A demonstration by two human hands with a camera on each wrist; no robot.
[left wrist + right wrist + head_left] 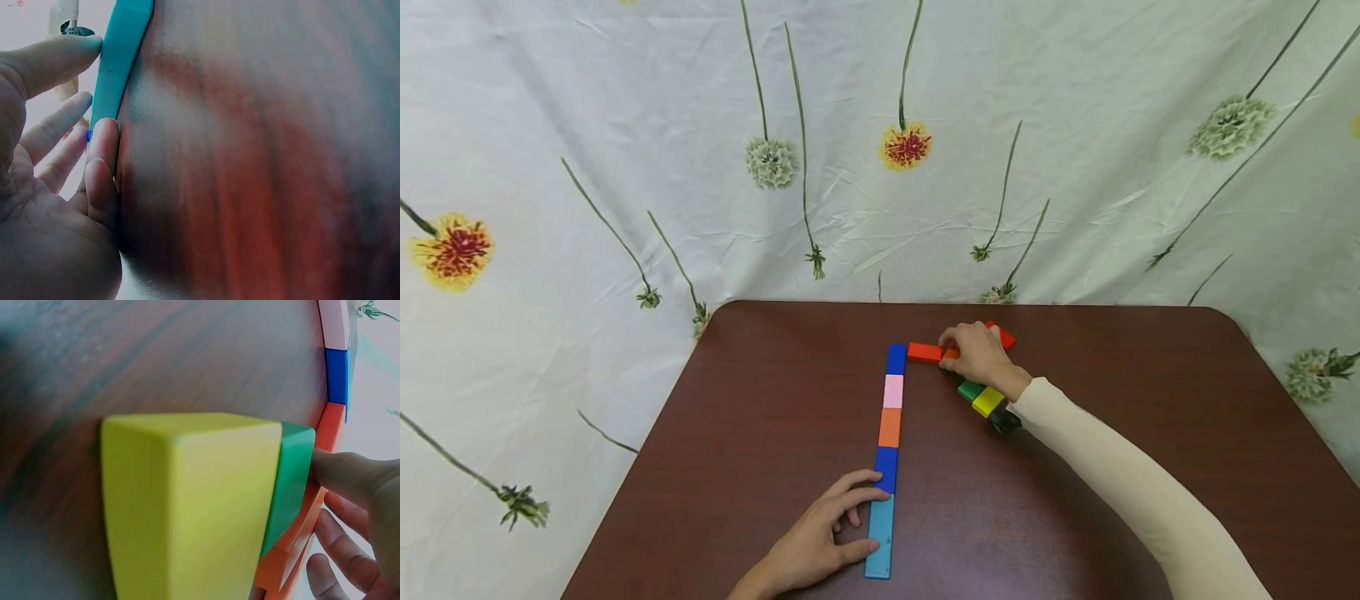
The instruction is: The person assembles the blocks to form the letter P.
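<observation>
A straight row of flat blocks runs down the table: dark blue, pink, orange, another dark blue and light blue. My left hand rests its fingertips and thumb along the row's left side, at the light blue block and the lower dark blue one. Beside the row's far end a red block extends to the right. My right hand pinches an orange block at the red block's right end. That hand partly hides the orange block.
Beneath the right wrist lie a green block, a yellow block and a black piece. Another red block shows behind the right hand. The brown table ends at a flowered cloth.
</observation>
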